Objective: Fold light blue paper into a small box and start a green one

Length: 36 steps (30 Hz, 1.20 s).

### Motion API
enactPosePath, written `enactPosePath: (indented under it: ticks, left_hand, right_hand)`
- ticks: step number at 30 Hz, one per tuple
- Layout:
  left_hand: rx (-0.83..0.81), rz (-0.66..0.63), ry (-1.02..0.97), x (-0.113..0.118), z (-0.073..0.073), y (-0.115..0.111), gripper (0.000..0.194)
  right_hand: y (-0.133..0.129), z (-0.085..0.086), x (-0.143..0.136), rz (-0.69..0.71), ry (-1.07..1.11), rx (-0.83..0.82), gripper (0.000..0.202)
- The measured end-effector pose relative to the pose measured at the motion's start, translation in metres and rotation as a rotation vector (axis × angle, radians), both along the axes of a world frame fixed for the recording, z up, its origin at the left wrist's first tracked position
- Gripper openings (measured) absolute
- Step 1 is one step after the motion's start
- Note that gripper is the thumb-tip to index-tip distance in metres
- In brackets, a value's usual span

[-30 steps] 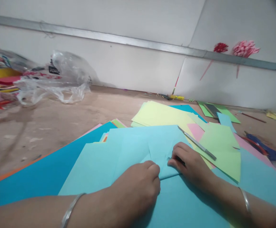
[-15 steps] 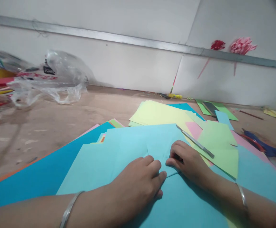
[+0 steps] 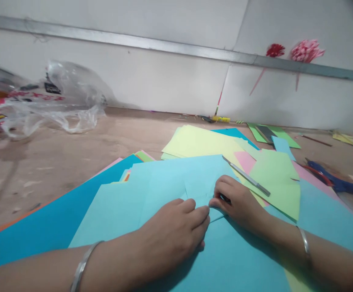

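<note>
We bring both hands close together over the folded light blue paper [image 3: 161, 178].
Our left hand [image 3: 178, 231] curls loosely on it, fingers bent; our right hand [image 3: 239, 200] bends thumb and fingers close together at the fold, and we cannot tell whether either pinches an edge. The paper lies in front of us on other sheets, the slim silver tool [image 3: 251, 179] just beyond our right hand, near the pale green sheet [image 3: 281, 188].
</note>
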<state>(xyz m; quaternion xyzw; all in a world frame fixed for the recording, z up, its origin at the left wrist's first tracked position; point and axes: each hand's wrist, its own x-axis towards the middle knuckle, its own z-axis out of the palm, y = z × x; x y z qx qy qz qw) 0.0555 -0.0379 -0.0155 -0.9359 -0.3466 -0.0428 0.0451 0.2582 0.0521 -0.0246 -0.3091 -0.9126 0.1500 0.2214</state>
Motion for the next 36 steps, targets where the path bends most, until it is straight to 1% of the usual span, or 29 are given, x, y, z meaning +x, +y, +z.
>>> enactPosePath:
  ticks: [6,9,13,16,20,25,28,32,36]
  left_hand:
    - [-0.05,-0.001,0.012,0.0,0.005,0.003,0.02]
    - [-0.054,-0.002,-0.001,0.0,0.004,0.005,0.02]
    - [-0.043,-0.015,-0.031,-0.002,0.001,0.006,0.025]
    - [-0.041,-0.027,-0.03,-0.004,0.001,0.007,0.025]
    - [-0.044,-0.028,-0.042,-0.006,0.0,0.007,0.024]
    - [-0.042,-0.04,-0.075,-0.006,0.001,0.009,0.023]
    - [-0.037,-0.049,-0.083,-0.006,0.002,0.009,0.022]
    - [-0.046,-0.041,-0.073,-0.007,0.003,0.009,0.022]
    - [-0.06,-0.043,-0.055,-0.007,0.003,0.008,0.031]
  right_hand:
    - [0.01,0.004,0.01,0.114,-0.01,-0.006,0.021]
    - [0.015,0.005,0.013,0.145,-0.013,-0.001,0.027]
    - [0.015,0.003,0.009,0.204,0.015,-0.003,0.038]
    - [0.014,0.004,0.006,0.229,-0.004,-0.004,0.035]
    - [0.016,0.014,0.007,0.294,-0.111,-0.06,0.025]
    - [0.026,0.027,0.015,0.349,-0.239,-0.122,0.027]
    - [0.03,0.033,0.018,0.331,-0.309,-0.17,0.025]
    - [0.033,0.04,0.021,0.253,-0.393,-0.214,0.023]
    - [0.037,0.045,0.025,0.218,-0.457,-0.241,0.022]
